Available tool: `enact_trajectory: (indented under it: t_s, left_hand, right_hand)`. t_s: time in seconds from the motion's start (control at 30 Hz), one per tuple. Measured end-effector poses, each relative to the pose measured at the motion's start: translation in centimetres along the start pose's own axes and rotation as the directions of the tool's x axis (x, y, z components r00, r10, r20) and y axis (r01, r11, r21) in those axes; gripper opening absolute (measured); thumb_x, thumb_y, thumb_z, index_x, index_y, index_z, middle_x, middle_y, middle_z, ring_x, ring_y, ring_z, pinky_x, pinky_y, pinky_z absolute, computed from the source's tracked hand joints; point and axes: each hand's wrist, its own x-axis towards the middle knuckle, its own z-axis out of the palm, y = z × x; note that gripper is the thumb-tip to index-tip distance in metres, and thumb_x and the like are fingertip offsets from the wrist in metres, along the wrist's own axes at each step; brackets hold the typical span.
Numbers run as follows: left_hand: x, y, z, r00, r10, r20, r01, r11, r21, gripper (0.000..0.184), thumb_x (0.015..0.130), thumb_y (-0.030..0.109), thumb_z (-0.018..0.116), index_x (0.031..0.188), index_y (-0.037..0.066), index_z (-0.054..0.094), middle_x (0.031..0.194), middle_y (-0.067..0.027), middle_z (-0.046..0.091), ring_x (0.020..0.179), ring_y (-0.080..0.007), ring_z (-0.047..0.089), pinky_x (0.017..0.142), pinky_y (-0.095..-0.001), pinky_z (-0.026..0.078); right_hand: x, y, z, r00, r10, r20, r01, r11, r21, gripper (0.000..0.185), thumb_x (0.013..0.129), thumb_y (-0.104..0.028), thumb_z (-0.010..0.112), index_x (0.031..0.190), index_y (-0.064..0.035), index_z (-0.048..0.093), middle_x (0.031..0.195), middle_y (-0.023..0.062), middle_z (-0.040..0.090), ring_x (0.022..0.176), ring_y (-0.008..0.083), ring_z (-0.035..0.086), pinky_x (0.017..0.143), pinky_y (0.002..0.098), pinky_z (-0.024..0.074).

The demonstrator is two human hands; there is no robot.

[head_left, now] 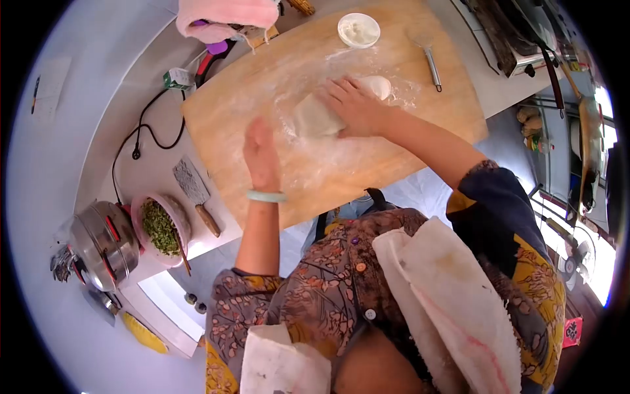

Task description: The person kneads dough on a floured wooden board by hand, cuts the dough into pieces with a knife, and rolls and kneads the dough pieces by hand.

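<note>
My right hand [354, 108] lies with its fingers stretched out over a pale piece of dough [316, 119], touching it. One flat end of the dough shows left of the fingers; a rounded white lump of dough [377, 86] shows beyond the hand, and whether the two are joined is hidden. To the left, apart from the dough, my left hand [262, 148] is held over the floured wooden board [230, 157], a pale bangle [266, 196] on its wrist. Motion smears its fingers, and nothing visible is in it.
A white bowl of flour [359, 31] and a metal-handled strainer [431, 62] are on the board's far side. Left are a cleaver [195, 194], a pink-rimmed bowl of chopped greens [161, 226], a steel pot [105, 244] and a black cord [136, 134]. A stove [505, 46] stands at the right.
</note>
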Motion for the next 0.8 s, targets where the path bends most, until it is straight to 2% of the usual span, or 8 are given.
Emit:
enact_trajectory:
  t_s: [0.07, 0.2, 0.3, 0.4, 0.43, 0.63, 0.73, 0.8]
  left_hand:
    - [-2.7, -0.6, -0.1, 0.996, -0.086, -0.013, 0.086, 0.996, -0.006, 0.037, 0.100, 0.016, 0.056, 0.131, -0.005, 0.057, 0.129, -0.0119, 0.061, 0.119, -0.0193, 0.057, 0.104, -0.0315, 0.042]
    - [-4.6, -1.3, 0.6, 0.974, -0.223, -0.024, 0.218, 0.967, -0.128, 0.034, 0.098, 0.013, 0.057, 0.128, -0.004, 0.060, 0.124, -0.0111, 0.064, 0.115, -0.0177, 0.059, 0.100, -0.0298, 0.045]
    - [-4.0, -3.2, 1.7, 0.960, -0.269, 0.076, 0.280, 0.919, -0.279, 0.044, 0.096, 0.015, 0.062, 0.135, -0.004, 0.054, 0.125, -0.0124, 0.063, 0.114, -0.0180, 0.060, 0.097, -0.0292, 0.047]
    - [-3.8, -2.2, 4.5, 0.947, -0.201, 0.250, 0.263, 0.933, -0.244, 0.063, 0.092, 0.022, 0.070, 0.142, -0.006, 0.044, 0.125, -0.0139, 0.063, 0.111, -0.0191, 0.062, 0.093, -0.0306, 0.050]
    - [-4.2, -1.6, 5.6, 0.944, -0.210, 0.255, 0.264, 0.943, -0.200, 0.068, 0.091, 0.024, 0.072, 0.143, -0.007, 0.041, 0.125, -0.0148, 0.063, 0.109, -0.0196, 0.063, 0.092, -0.0312, 0.051]
    - [-3.5, -1.0, 8.1, 0.932, -0.201, 0.301, 0.212, 0.977, -0.003, 0.084, 0.086, 0.028, 0.078, 0.146, -0.011, 0.033, 0.126, -0.0181, 0.061, 0.106, -0.0220, 0.065, 0.090, -0.0337, 0.053]
    - [-4.0, -1.1, 8.0, 0.931, -0.206, 0.300, 0.239, 0.968, -0.077, 0.081, 0.088, 0.026, 0.076, 0.146, -0.011, 0.033, 0.126, -0.0186, 0.061, 0.106, -0.0225, 0.065, 0.090, -0.0338, 0.053]
    - [-4.1, -1.7, 8.4, 0.935, -0.180, 0.305, 0.249, 0.947, -0.205, 0.078, 0.090, 0.025, 0.074, 0.146, -0.010, 0.034, 0.125, -0.0187, 0.062, 0.108, -0.0221, 0.064, 0.090, -0.0335, 0.053]
  right_hand:
    - [1.7, -0.2, -1.3, 0.989, 0.067, 0.133, -0.067, 0.998, -0.007, 0.104, 0.070, -0.044, 0.083, 0.151, -0.0063, 0.029, 0.149, 0.0183, 0.037, 0.139, 0.0382, 0.034, 0.115, 0.0543, 0.0264]
    - [4.0, -0.5, -5.1, 0.931, 0.263, 0.254, -0.327, 0.910, 0.255, 0.076, 0.079, -0.051, 0.075, 0.134, -0.0017, 0.055, 0.121, 0.0194, 0.062, 0.116, 0.0328, 0.058, 0.101, 0.0438, 0.0449]
    - [3.2, 0.7, -3.2, 0.789, 0.452, 0.415, -0.587, 0.361, 0.724, 0.068, 0.085, -0.052, 0.067, 0.129, -0.0007, 0.062, 0.116, 0.0203, 0.069, 0.107, 0.0304, 0.067, 0.093, 0.0395, 0.0509]
    - [0.8, 0.0, -0.4, 0.764, 0.561, 0.318, -0.531, 0.267, 0.804, 0.065, 0.087, -0.054, 0.064, 0.122, 0.0005, 0.067, 0.115, 0.0209, 0.070, 0.105, 0.0276, 0.068, 0.091, 0.0385, 0.0513]
    - [0.4, -0.9, -3.0, 0.744, 0.567, 0.353, -0.630, 0.421, 0.653, 0.065, 0.089, -0.055, 0.062, 0.120, 0.0023, 0.067, 0.111, 0.0208, 0.071, 0.103, 0.0288, 0.068, 0.090, 0.0393, 0.0512]
    - [0.3, 1.7, -0.4, 0.759, 0.611, 0.223, -0.571, 0.463, 0.677, 0.065, 0.090, -0.053, 0.059, 0.123, 0.0035, 0.064, 0.114, 0.0237, 0.068, 0.106, 0.0339, 0.066, 0.094, 0.0411, 0.0498]
    - [3.2, 0.1, -1.6, 0.685, 0.728, 0.007, -0.566, 0.526, 0.635, 0.067, 0.091, -0.051, 0.058, 0.131, 0.0025, 0.057, 0.131, 0.0258, 0.058, 0.119, 0.0371, 0.058, 0.102, 0.0452, 0.0442]
    - [5.0, -1.3, -0.6, 0.764, 0.600, -0.238, -0.471, 0.770, 0.431, 0.062, 0.092, -0.047, 0.060, 0.134, -0.0020, 0.055, 0.135, 0.0234, 0.054, 0.124, 0.0387, 0.054, 0.103, 0.0465, 0.0430]
